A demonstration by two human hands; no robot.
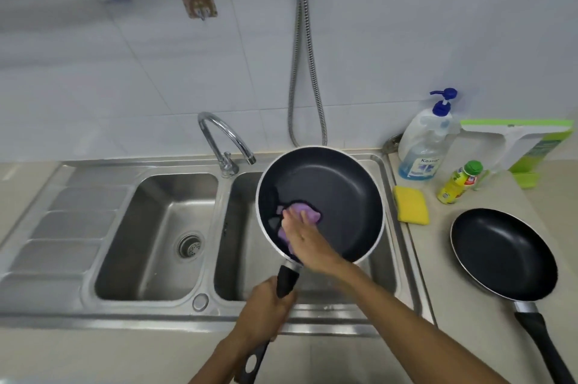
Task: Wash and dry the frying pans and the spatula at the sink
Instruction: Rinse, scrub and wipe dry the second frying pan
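- I see my left hand (pixel 266 311) wrapped tight around the black handle of the frying pan (pixel 337 192), holding it over the sink's (pixel 150 316) right basin.
- My right hand (pixel 301 235) lies flat inside that pan, fingers straight, pressing a purple cloth (pixel 308 214) onto its floor.
- A second frying pan (pixel 503 255) rests on the counter (pixel 438 274) to the right.
- Farther back, a yellow sponge (pixel 411 205) lies beside the sink.
- The faucet (pixel 225 139) stands behind the basins.

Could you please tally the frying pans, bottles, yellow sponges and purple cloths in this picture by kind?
Frying pans: 2
Bottles: 2
Yellow sponges: 1
Purple cloths: 1
Total: 6
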